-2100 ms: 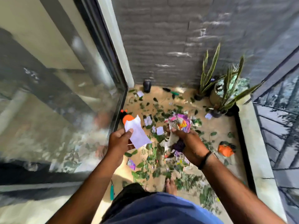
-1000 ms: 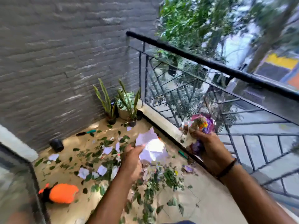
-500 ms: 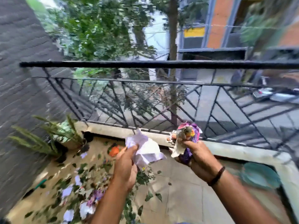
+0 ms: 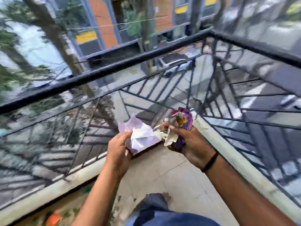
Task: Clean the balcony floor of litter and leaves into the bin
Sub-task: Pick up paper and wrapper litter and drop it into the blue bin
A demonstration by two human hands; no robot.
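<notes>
Litter fills both hands, crumpled white paper [image 4: 140, 137] pinched in the left hand [image 4: 118, 148] and bunched purple wrappers [image 4: 180, 126] clutched in the right hand [image 4: 191, 141] near the railing [image 4: 104, 70] corner, so squeeze tight till reaching whatever bin, unseen here, awaits.

Crumpled white paper [image 4: 140, 137] pinched in the left hand [image 4: 118, 150]; bunched purple wrappers [image 4: 180, 128] gripped upright in the right hand [image 4: 190, 142], just beside.
</notes>
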